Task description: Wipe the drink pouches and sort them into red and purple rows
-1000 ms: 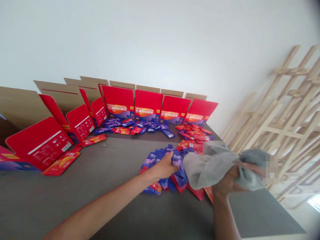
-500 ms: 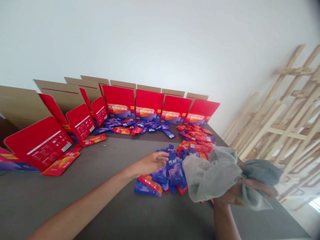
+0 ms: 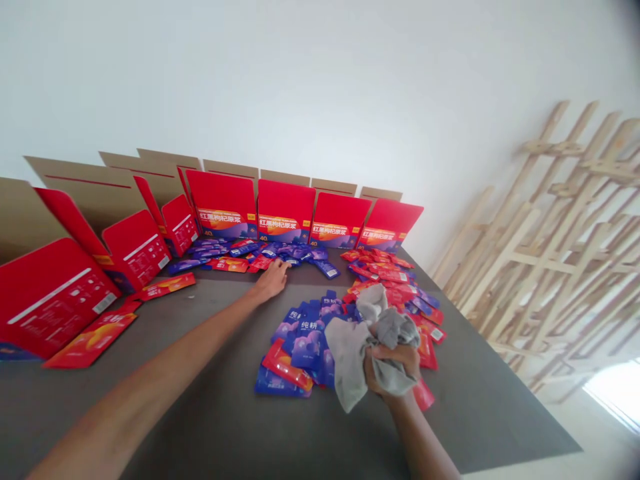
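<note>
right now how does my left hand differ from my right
Your left hand is open and empty, while your right hand is clenched around a grey cloth. The left hand reaches out to the sachets beside the red cartons, the right is nearer, over the front pile. Both are bare above the grey table.

The grey table (image 3: 475, 407) gives a hand passage right of the sachet pile (image 3: 305, 343). Upright red cartons (image 3: 225, 203) wall off the far edge

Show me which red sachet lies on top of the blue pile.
The red sachet just left of the grey cloth, lying slantwise across the blue sachets; the others lie away from it.
</note>
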Motion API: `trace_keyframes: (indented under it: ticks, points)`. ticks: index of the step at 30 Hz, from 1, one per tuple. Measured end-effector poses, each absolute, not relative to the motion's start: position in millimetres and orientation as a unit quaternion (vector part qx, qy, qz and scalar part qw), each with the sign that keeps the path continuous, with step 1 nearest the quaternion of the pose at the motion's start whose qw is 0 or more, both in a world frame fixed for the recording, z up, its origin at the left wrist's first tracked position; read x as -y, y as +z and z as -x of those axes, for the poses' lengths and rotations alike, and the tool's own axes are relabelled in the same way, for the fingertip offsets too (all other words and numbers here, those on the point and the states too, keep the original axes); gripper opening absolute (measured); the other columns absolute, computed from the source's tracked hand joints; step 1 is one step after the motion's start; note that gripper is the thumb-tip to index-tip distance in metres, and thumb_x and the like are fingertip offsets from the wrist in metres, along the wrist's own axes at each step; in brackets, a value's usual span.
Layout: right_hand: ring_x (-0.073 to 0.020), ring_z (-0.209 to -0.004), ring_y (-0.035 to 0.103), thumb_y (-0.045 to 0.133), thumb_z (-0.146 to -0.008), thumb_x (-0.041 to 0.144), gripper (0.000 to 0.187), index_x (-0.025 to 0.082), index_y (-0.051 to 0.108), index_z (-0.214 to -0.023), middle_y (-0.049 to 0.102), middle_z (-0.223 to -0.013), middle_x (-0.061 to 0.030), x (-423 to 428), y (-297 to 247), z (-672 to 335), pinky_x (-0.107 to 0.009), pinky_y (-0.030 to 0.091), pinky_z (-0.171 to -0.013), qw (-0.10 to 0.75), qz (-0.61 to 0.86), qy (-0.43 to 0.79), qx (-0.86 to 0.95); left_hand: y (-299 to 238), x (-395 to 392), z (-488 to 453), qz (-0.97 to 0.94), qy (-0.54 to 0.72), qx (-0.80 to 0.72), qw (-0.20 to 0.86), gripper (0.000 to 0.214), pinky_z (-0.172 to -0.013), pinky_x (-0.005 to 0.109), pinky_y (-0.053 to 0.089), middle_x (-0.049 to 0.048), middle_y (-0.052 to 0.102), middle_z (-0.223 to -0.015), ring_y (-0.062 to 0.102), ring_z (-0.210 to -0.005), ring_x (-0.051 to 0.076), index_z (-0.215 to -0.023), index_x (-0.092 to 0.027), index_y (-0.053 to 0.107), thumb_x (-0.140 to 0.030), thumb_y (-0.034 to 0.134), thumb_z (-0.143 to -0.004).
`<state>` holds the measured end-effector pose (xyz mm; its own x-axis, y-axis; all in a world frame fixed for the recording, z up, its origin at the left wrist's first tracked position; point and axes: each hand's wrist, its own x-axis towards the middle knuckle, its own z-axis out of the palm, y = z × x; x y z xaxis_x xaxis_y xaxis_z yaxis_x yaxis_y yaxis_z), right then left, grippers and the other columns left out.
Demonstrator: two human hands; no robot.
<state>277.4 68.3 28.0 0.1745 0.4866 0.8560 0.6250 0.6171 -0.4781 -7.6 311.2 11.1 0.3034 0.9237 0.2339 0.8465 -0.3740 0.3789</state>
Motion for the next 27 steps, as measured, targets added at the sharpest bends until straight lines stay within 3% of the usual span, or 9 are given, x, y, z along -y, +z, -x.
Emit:
trace_keyframes:
  ticks: [3,6,13,27]
  points:
    - [-0.0195,-0.067,0.073,0.079,-0.079,0.025,0.009,0.028,0.071,-0.08,0.075,-0.078,0.0003,-70,33,-269,-0.029,0.058,-0.059,0.609,0.362,-0.126,0.694,8,-324,-2,-0.824,0.185,-0.533,0.046,0.043,-0.106,0.055,0.054,0.0125,0.06,-0.146,0.062,-0.128,0.03,-0.138,-0.02,0.061,-0.037,0.068,-0.099]
    - [-0.0193,-0.07,0.074,0.075,-0.083,0.022,0.011,0.029,0.072,-0.092,0.075,-0.084,-0.0003,-72,42,-262,-0.03,0.059,-0.062,0.588,0.316,-0.174,0.724,10,-336,-8,-0.839,0.156,-0.522,0.017,0.042,-0.105,0.054,0.055,0.0122,0.062,-0.143,0.063,-0.126,0.029,-0.136,-0.019,0.062,-0.038,0.068,-0.099]
    - [-0.017,-0.061,0.069,0.07,-0.084,0.012,0.017,0.027,0.068,-0.093,0.071,-0.075,0.0023,-74,62,-252,-0.029,0.056,-0.061,0.609,0.284,-0.166,0.721,17,-353,-13,-0.843,0.108,-0.526,-0.016,0.04,-0.101,0.051,0.058,0.0117,0.064,-0.139,0.066,-0.12,0.027,-0.134,-0.02,0.063,-0.039,0.067,-0.1]
    - [-0.0167,-0.063,0.068,0.069,-0.085,0.019,0.017,0.029,0.067,-0.098,0.069,-0.078,0.0024,-70,63,-250,-0.029,0.055,-0.064,0.592,0.28,-0.16,0.738,15,-338,-5,-0.835,0.073,-0.546,-0.007,0.038,-0.095,0.047,0.06,0.0107,0.067,-0.132,0.069,-0.112,0.025,-0.131,-0.018,0.064,-0.039,0.068,-0.1]
